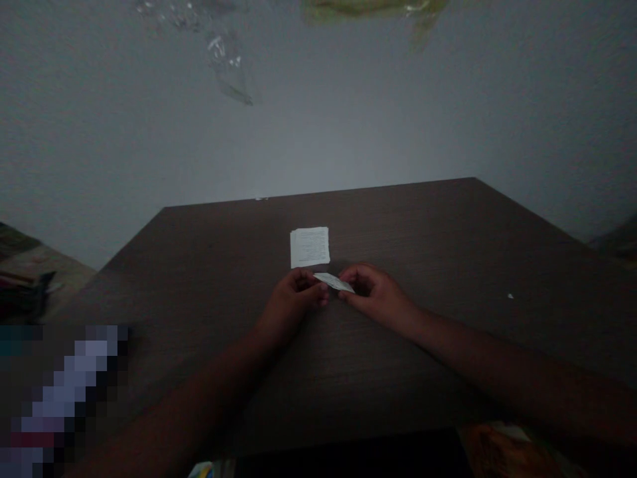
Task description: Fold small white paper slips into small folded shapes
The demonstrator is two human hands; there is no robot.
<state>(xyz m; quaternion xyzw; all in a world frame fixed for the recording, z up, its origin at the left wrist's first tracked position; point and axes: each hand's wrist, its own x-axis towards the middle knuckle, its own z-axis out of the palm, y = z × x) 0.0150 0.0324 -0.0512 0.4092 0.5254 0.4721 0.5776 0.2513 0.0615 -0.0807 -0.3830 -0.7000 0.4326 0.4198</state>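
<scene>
A small piece of white paper (333, 281) is held just above the table between my two hands, tilted and seen nearly edge-on. My left hand (297, 294) pinches its left end between thumb and fingers. At the other end, my right hand (371, 287) grips the paper the same way. Right behind the hands lies a small stack of printed paper sheets (310, 247), flat on the table, with fine lines of text too small to read.
The dark brown wooden table (423, 232) reaches back to a pale wall (348, 119). A tiny white scrap (510, 296) lies on the right. Clear plastic (223, 56) hangs on the wall. A blurred-out object (64, 392) occupies the near left.
</scene>
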